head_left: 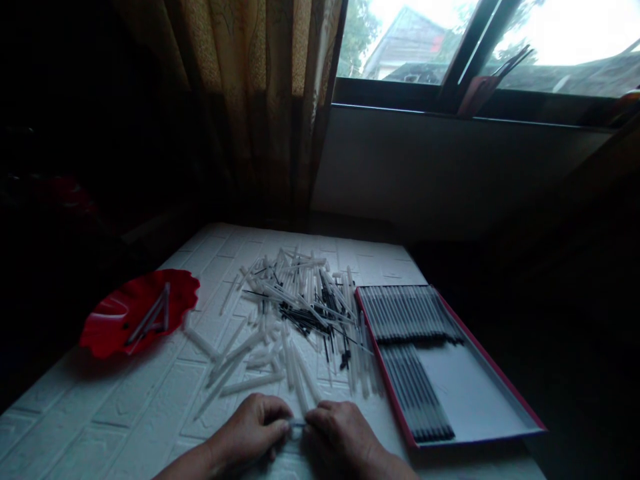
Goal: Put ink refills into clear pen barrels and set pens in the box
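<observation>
Low in the head view, my left hand [261, 421] and my right hand [339, 430] are close together, fingers closed on the two ends of one pen [298, 424]. Only a short clear stretch of it shows between the fingertips; the rest is hidden by the hands. Just beyond them lies a loose pile of translucent white pen barrels [250, 347]. Dark, thin pen refills [305, 317] and small black pieces [345, 359] are mixed among the barrels. To the right of my right hand, a red-edged shallow box [480, 393] holds two rows of assembled pens [410, 313] lying side by side.
A red dish with a wavy rim [107, 327] stands at the left, with a few pens in it. The white brick-patterned table [145, 400] ends near the box on the right. Behind it are a curtain [260, 100] and a window [410, 47].
</observation>
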{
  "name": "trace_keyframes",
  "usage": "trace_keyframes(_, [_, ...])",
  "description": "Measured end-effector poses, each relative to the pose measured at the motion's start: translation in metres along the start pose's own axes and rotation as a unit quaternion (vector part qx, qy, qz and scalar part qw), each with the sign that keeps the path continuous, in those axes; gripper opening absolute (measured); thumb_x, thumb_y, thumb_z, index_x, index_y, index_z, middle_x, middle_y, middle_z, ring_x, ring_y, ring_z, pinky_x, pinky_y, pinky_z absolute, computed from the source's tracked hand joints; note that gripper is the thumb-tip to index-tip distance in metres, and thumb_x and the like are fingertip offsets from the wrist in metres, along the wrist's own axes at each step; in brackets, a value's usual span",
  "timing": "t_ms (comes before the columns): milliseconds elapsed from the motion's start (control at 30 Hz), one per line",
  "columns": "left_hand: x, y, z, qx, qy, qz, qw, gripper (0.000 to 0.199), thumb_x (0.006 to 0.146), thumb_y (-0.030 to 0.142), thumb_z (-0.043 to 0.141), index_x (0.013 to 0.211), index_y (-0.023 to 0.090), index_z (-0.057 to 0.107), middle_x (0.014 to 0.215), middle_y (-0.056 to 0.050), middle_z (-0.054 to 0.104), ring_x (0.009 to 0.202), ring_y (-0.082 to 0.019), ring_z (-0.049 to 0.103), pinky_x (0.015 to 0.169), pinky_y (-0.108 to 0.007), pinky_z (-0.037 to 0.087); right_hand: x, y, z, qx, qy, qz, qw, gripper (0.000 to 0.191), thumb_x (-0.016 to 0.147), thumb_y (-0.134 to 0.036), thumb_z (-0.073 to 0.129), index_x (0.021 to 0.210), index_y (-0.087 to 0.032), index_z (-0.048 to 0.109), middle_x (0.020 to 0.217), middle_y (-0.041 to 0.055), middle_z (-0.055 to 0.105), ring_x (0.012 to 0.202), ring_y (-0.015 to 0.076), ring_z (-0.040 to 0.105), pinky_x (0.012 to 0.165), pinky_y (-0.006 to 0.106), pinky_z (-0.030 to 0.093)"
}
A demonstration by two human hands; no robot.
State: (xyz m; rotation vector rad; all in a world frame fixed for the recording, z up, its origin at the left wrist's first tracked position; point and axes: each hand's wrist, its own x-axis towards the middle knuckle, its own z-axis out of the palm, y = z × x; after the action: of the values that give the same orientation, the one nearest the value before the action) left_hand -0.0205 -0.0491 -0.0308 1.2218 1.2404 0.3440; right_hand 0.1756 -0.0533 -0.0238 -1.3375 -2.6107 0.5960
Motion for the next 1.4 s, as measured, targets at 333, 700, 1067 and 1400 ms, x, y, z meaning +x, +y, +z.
trace_keyframes(333, [0.001, 0.007, -0.004, 0.012, -0.029, 0.004, 0.999, 0.033, 0.068, 0.047, 0.057, 0.070, 0.016, 0.064, 0.049, 0.006, 0.047, 0.037, -0.008, 0.046, 0.035, -0.018, 0.029, 0.002, -0.004, 0.009, -0.024, 0.018, 0.031, 0.999, 0.012, 0.078, -0.021, 0.058, 0.071, -0.022, 0.068, 0.070, 0.0008, 0.072, 0.058, 0.0149, 0.065, 0.048, 0.019, 0.034])
trace_keyframes(700, [0.009, -0.012, -0.008, -0.034, -0.023, -0.020, 0.999, 0.054, 0.061, 0.060, 0.063, 0.101, 0.023, 0.059, 0.065, 0.005, 0.058, 0.040, -0.008, 0.050, 0.035, -0.016, 0.032, -0.034, 0.015, -0.016, 0.128, 0.114, 0.075, 0.982, 0.020, 0.082, -0.024, 0.049, 0.093, -0.024, 0.066, 0.079, 0.0027, 0.073, 0.070, 0.0167, 0.068, 0.060, 0.020, 0.045])
trace_keyframes(1067, [0.015, -0.020, -0.013, -0.153, 0.061, 0.022, 0.986, 0.058, 0.054, 0.063, 0.072, 0.094, 0.024, 0.059, 0.064, 0.005, 0.056, 0.043, -0.010, 0.056, 0.030, -0.016, 0.038, -0.095, 0.159, -0.084, 0.135, 0.319, 0.374, 0.861, 0.041, 0.080, -0.049, 0.039, 0.094, -0.019, 0.063, 0.097, 0.0115, 0.072, 0.094, 0.0253, 0.067, 0.076, 0.030, 0.050])
trace_keyframes(1400, [0.022, -0.037, -0.010, -0.187, 0.109, 0.048, 0.975, 0.070, 0.046, 0.075, 0.069, 0.090, 0.021, 0.063, 0.059, 0.005, 0.056, 0.038, -0.008, 0.054, 0.025, -0.013, 0.034, -0.088, 0.161, -0.074, 0.037, 0.206, 0.423, 0.882, 0.023, 0.080, -0.033, 0.050, 0.091, -0.020, 0.066, 0.079, 0.0058, 0.074, 0.076, 0.0234, 0.069, 0.063, 0.028, 0.045])
